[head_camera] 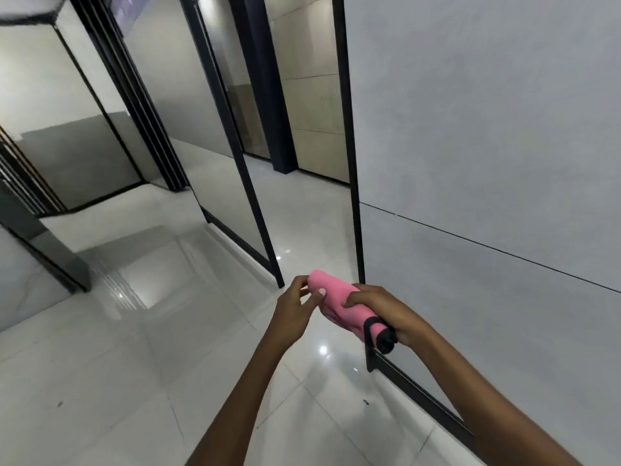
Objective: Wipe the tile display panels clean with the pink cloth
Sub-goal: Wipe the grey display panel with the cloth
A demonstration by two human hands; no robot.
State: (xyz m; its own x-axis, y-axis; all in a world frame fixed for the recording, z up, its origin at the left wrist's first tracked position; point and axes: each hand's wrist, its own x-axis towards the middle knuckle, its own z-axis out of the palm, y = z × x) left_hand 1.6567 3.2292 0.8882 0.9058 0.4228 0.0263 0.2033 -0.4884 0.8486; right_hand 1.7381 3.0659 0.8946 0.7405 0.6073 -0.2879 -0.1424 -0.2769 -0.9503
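While both hands meet in front of the body, the scene reads so:
Right hand (379, 309): fingers curled over the pink cloth (339, 304) — gripping it, along with something black (384, 341) at its near end.
Left hand (295, 306): fingers bent, thumb and fingertips pinching the cloth's far end.
Pink cloth: bunched between the two hands, held in the air.
Tile display panel (487, 129): grey, black-framed — just right of the right hand, not touched by the cloth.
Floor (117, 381): glossy white tiles below both hands.
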